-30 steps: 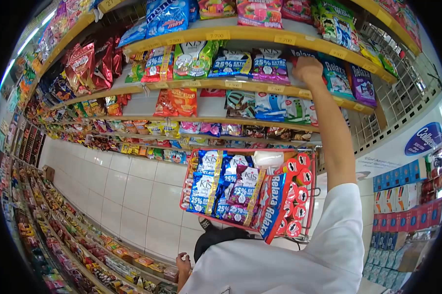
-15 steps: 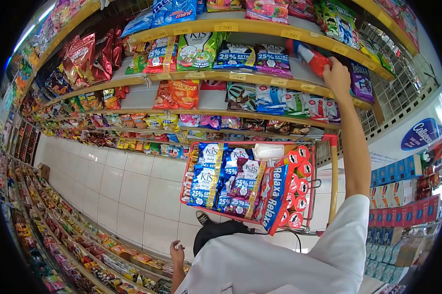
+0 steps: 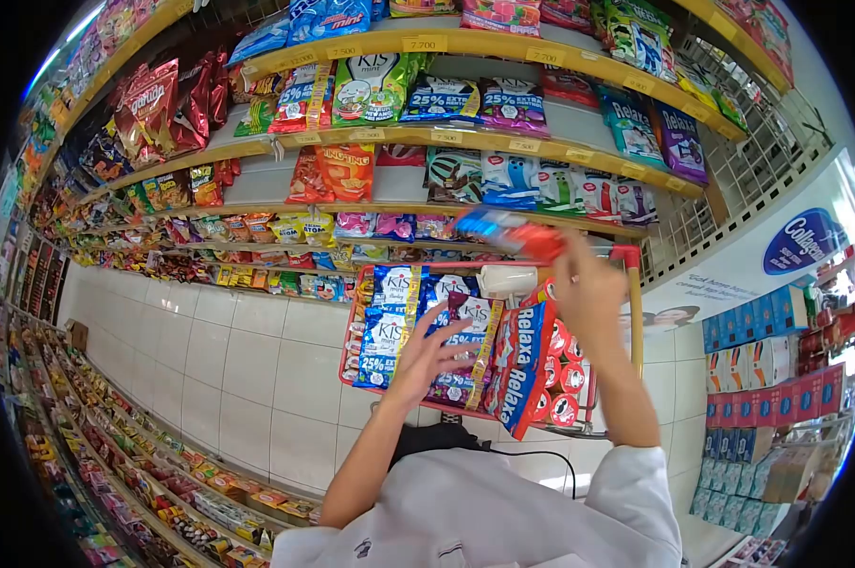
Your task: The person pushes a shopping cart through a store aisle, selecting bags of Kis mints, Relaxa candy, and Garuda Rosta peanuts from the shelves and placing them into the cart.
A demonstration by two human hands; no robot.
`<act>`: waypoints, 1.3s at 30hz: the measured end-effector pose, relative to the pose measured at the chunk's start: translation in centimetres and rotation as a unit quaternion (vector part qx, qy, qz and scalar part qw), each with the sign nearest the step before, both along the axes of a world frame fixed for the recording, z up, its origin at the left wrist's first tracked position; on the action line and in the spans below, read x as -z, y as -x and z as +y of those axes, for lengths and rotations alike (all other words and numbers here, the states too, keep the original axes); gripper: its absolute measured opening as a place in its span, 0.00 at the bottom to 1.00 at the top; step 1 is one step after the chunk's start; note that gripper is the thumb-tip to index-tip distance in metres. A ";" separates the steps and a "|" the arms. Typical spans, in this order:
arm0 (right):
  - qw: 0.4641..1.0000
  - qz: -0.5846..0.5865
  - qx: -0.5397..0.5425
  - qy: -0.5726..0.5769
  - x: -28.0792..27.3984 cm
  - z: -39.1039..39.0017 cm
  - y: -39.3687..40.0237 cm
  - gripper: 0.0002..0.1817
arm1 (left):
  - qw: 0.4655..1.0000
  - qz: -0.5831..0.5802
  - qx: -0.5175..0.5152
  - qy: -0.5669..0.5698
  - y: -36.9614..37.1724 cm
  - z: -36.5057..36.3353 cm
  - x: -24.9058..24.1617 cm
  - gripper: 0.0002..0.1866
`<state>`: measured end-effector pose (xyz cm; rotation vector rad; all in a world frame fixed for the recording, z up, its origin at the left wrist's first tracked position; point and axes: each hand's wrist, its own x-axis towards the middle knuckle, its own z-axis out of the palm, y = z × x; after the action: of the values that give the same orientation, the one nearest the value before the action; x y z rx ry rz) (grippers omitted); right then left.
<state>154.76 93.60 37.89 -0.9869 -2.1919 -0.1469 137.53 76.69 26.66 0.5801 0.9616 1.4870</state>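
A red and blue candy bag [image 3: 513, 235], blurred by motion, is gripped by my right hand [image 3: 584, 284] above the far right part of the cart. My left hand [image 3: 430, 358], fingers spread, is over the blue and purple Kis bags in the cart [image 3: 345, 336]. One purple Kis bag [image 3: 475, 327] lies beside its fingers; whether they touch it I cannot tell. Red Relaxa bags [image 3: 522, 364] lean next to several red-lidded cans [image 3: 568, 379]. A white roll-like item [image 3: 513, 280] rests at the cart's far side.
Shelves of candy bags with yellow price rails [image 3: 446, 135] run along the far side. Teal and purple Relaxa bags [image 3: 657, 133] stand at the shelf's right end, near a wire grid [image 3: 759, 204]. Another low candy shelf [image 3: 181, 464] curves along the left. Boxes [image 3: 778, 407] are stacked at right.
My right hand has drawn the red and blue bag away from the shelf, down over the cart. My left hand has risen from low beside my body to above the Kis bags.
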 end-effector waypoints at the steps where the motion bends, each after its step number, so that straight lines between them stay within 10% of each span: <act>1: 0.999 -0.030 -0.025 0.026 1.4 -1.8 0.8 0.15 | 0.996 -0.077 -0.008 -0.051 -0.8 0.9 -0.4 0.30; 11: 0.936 -0.127 -0.292 0.152 10.8 -12.5 2.6 0.22 | 0.967 -0.150 -0.173 0.116 1.0 -1.8 4.2 0.20; 15: 0.916 0.038 -0.299 0.265 11.6 -6.8 1.8 0.27 | 0.992 0.000 -0.082 0.099 2.8 -1.2 3.8 0.22; 18: 0.941 0.135 -0.207 0.233 7.1 -2.0 1.7 0.30 | 0.933 0.329 0.130 0.067 4.6 0.7 2.6 0.20; 20: 0.779 0.104 -0.287 0.549 6.0 1.3 0.8 0.25 | 0.898 0.405 0.159 0.061 4.9 3.3 1.8 0.21; 25: 0.835 0.082 -0.251 0.483 6.9 4.2 0.4 0.11 | 0.881 0.466 0.014 -0.072 4.5 8.4 3.0 0.23; 32: 0.891 0.175 -0.164 0.386 9.9 6.4 0.6 0.09 | 0.720 0.686 -0.107 0.002 3.9 11.8 5.9 0.23; 39: 0.871 0.170 -0.107 0.449 12.7 9.9 -0.8 0.08 | 0.756 0.624 -0.192 -0.043 1.9 14.4 10.1 0.24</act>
<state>155.59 103.48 25.20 -1.1012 -1.9878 1.1598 135.63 91.08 16.58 1.6203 2.1386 1.3966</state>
